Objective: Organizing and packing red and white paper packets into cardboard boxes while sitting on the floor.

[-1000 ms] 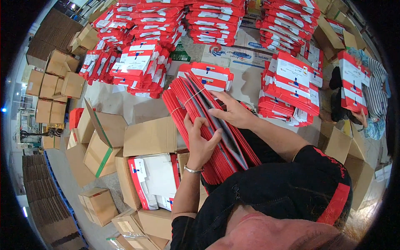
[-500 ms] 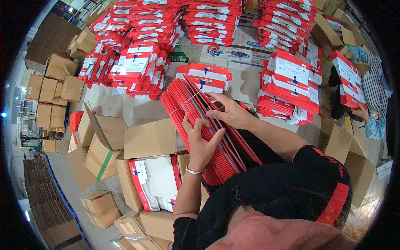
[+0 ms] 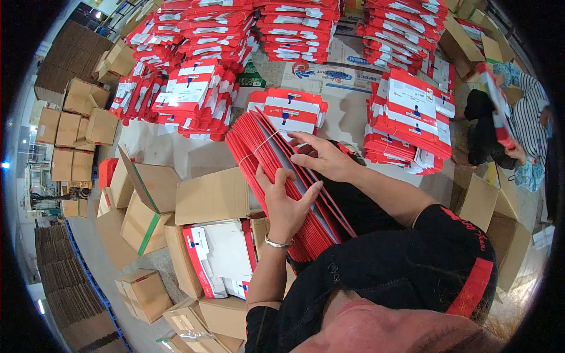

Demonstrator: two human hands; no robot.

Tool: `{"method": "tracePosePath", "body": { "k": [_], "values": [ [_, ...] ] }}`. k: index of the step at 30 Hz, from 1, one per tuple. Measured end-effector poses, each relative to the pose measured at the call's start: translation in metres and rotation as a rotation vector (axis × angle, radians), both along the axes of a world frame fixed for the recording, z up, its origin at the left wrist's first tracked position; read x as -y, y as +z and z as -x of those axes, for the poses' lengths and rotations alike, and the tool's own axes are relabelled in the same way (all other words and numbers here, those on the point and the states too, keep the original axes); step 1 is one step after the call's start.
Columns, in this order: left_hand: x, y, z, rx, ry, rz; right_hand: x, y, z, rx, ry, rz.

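A thick bundle of flat red cartons (image 3: 309,238) stands on edge in front of me, leaning against my body. A thin pale band (image 3: 252,155) goes round its upper part. My left hand (image 3: 285,203) grips the bundle from the left, its thumb across the edges and its fingers curled. At the right side, my right hand (image 3: 323,159) has bent fingers on the outer cartons, which stand slightly fanned apart with grey inner faces showing. Some fingertips are hidden between the edges. Just beyond lies a low stack of red and white cartons (image 3: 294,120).
An open cardboard box (image 3: 212,194) holding red and white cartons stands at my left, beside more brown boxes (image 3: 143,294). Tall carton stacks (image 3: 300,32) line the far side; another stack (image 3: 406,117) is at right. A co-worker in a striped top (image 3: 529,112) holds cartons (image 3: 496,106).
The outer cartons of my bundle have shifted slightly left and fan differently; my right hand's fingers have curled a little more. At right, the co-worker's cartons have turned edge-on.
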State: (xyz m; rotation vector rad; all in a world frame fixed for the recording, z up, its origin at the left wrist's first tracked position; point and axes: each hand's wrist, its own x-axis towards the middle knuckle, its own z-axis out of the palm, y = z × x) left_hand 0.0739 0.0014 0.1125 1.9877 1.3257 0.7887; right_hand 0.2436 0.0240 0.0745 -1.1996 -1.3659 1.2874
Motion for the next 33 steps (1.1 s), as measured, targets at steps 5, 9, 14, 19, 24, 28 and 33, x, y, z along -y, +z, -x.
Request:
{"method": "tracePosePath", "body": {
  "k": [5,9,14,19,24,28,33],
  "values": [
    [-0.006,-0.015,0.007,0.018,-0.064,0.028,-0.002,0.005,-0.011,0.076,-0.025,-0.017],
    [-0.007,-0.032,0.025,0.07,-0.011,-0.003,-0.009,-0.001,-0.02,0.086,0.011,-0.077],
    [-0.006,-0.026,0.024,0.226,-0.059,-0.05,-0.01,0.01,-0.027,0.258,0.073,-0.11],
    [0.006,-0.034,0.04,0.385,-0.118,0.082,-0.024,0.038,-0.013,0.69,0.17,-0.455],
    [0.013,-0.061,0.045,-0.252,-0.158,-0.482,-0.015,0.067,0.008,1.271,0.521,-0.952],
    [0.019,-0.046,0.042,-0.121,0.334,-0.256,-0.015,0.074,0.018,1.11,0.771,-1.166],
    [0.013,-0.114,0.09,0.576,0.4,0.402,-0.026,0.084,0.016,1.083,0.84,-1.256]
  ]
}}
